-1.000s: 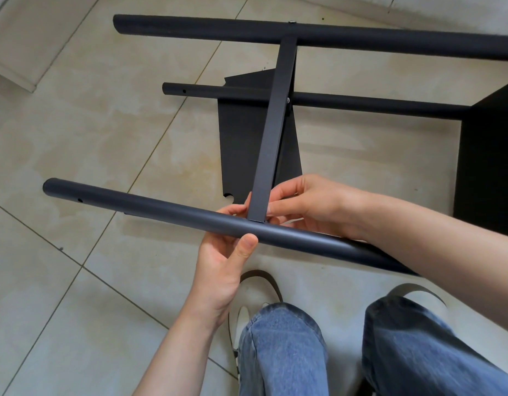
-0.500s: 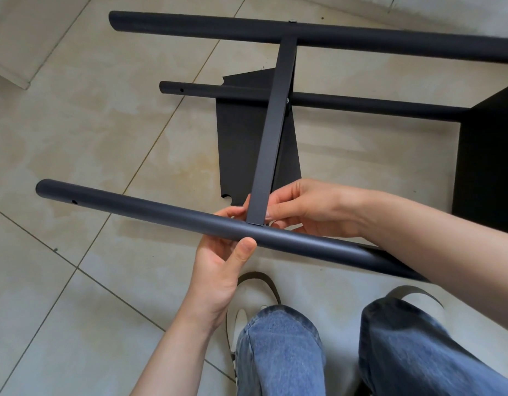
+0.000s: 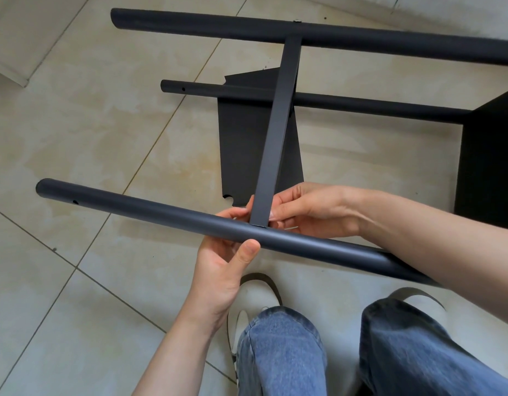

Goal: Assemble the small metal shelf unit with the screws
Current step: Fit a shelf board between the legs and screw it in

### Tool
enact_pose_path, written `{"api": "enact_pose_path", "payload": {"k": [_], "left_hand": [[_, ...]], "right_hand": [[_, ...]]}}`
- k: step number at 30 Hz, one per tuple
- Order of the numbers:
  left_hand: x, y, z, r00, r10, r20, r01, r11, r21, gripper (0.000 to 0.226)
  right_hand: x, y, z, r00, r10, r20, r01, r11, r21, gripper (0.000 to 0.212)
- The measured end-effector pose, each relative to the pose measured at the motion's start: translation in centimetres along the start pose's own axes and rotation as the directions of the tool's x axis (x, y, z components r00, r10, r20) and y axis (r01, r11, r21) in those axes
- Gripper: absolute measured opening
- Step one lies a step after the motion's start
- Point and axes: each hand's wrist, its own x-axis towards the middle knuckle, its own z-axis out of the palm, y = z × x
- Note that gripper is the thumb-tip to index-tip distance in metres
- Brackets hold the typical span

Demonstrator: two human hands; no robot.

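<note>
**Head view: crossbar end being lined up on near tube**

Head cam, starting w/ the hands. Left hand [image 3: 218, 270] is cupped under the near tube [image 3: 167, 215], thumb pressed on its front face, fingers wrapped behind, so it's closed around the tube. Right hand [image 3: 307, 210] pinches the lower end of the flat crossbar [image 3: 277, 130] between thumb and fingertips, right at the spot where the bar butts the tube. A pale sliver shows just under the right fingers; can't tell if it's a screw or tool.

Key relation: the crossbar's long axis runs away from the hands, up-frame and slightly right, roughly square to the near tube, which runs left-right w/ its right end dipping toward the person. The bar's far end already sits on the far tube [image 3: 361, 35], w/ a small screw head [image 3: 297, 20] visible there. The near end touches the tube directly between both hands, so both are equally close; right hand steers the bar, left steadies the tube.

Likely next: get the bar's end hole over the tube's hole, then drive a screw. That hole isn't visible.

Further out: 1 thinner middle tube [image 3: 361, 104] lies under the bar, a dark panel [image 3: 241, 144] flat on the floor [image 3: 75, 124], and a black shelf part [image 3: 492, 155] at right.
</note>
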Motion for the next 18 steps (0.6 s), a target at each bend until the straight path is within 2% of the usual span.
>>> {"api": "enact_pose_path", "payload": {"k": [5, 9, 12, 18], "left_hand": [[0.03, 0.25, 0.04, 1.000, 0.008, 0.009, -0.008, 1.000, 0.020, 0.050], [-0.06, 0.36, 0.06, 1.000, 0.002, 0.009, -0.002, 1.000, 0.012, 0.051], [-0.10, 0.42, 0.10, 1.000, -0.005, 0.009, 0.005, 1.000, 0.002, 0.052], [-0.11, 0.54, 0.22, 1.000, -0.003, 0.014, 0.003, 1.000, -0.010, 0.053]], "right_hand": [[0.00, -0.20, -0.08, 1.000, -0.005, -0.010, 0.005, 1.000, -0.016, 0.011], [0.22, -0.10, -0.09, 0.999, 0.014, -0.039, -0.017, 0.997, -0.070, 0.017], [0.05, -0.25, -0.02, 0.999, 0.005, -0.037, -0.008, 0.997, -0.080, 0.009], [-0.03, -0.34, 0.04, 0.999, 0.019, -0.048, -0.022, 0.998, -0.059, 0.006]]}}
